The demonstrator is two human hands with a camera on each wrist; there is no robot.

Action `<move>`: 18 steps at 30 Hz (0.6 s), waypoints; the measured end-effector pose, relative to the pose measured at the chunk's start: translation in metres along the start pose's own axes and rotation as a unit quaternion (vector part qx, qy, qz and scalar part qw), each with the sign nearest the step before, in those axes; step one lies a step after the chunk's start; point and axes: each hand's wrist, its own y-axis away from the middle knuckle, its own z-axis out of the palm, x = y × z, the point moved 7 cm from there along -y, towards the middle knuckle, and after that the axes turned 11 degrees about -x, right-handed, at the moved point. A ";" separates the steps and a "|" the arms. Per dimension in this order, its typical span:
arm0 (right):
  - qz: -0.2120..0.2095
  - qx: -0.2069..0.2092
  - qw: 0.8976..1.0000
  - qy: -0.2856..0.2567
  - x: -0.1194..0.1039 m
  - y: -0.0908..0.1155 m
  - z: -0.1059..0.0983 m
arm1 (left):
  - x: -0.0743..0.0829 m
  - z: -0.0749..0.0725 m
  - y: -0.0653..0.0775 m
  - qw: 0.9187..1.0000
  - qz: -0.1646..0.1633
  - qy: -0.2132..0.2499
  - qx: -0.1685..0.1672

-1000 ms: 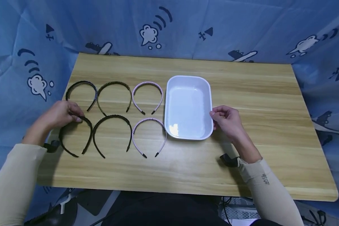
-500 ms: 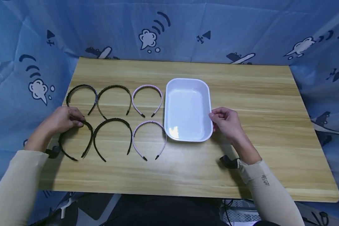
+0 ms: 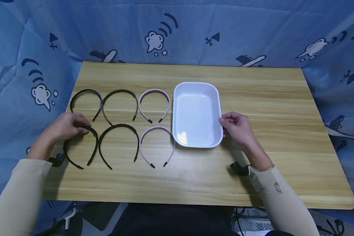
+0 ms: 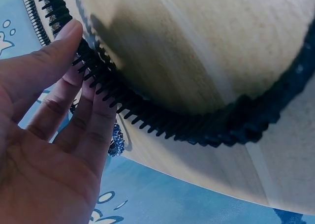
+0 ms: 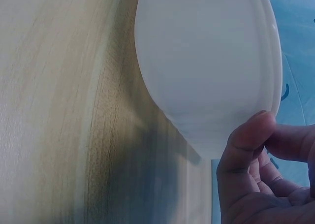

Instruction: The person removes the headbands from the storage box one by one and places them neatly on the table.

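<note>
In the head view my left hand [image 3: 68,126] is at the near left, pinching the top of a black toothed headband [image 3: 95,144]. The left wrist view shows the thumb on one side of this black headband [image 4: 162,123] and the fingers on the other. My right hand [image 3: 237,126] grips the right rim of a white rectangular tray [image 3: 197,114] between thumb and fingers. Seen from the right wrist, the thumb and forefinger meet on the rim of the white tray [image 5: 211,61]. Nothing lies in the tray.
Beside the held headband lie a second black headband [image 3: 119,126] and a lilac headband [image 3: 173,149]. Behind them are a dark blue-black headband [image 3: 101,105], a brownish headband [image 3: 135,101] and another lilac headband [image 3: 168,101]. Blue printed cloth [image 3: 183,32] surrounds the wooden table [image 3: 262,98].
The whole scene shifts slightly lower in the head view. Both hands keep their holds on the black headband and the tray, with hardly any movement.
</note>
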 end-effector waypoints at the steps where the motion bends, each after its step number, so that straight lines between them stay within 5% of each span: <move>1: -0.002 -0.001 1.000 -0.001 0.000 -0.001 0.001 | -0.001 -0.001 0.001 1.000 0.000 -0.001 0.000; 18: -0.002 0.009 1.000 -0.003 -0.001 0.000 0.003 | 0.003 -0.004 0.008 1.000 0.006 -0.008 0.023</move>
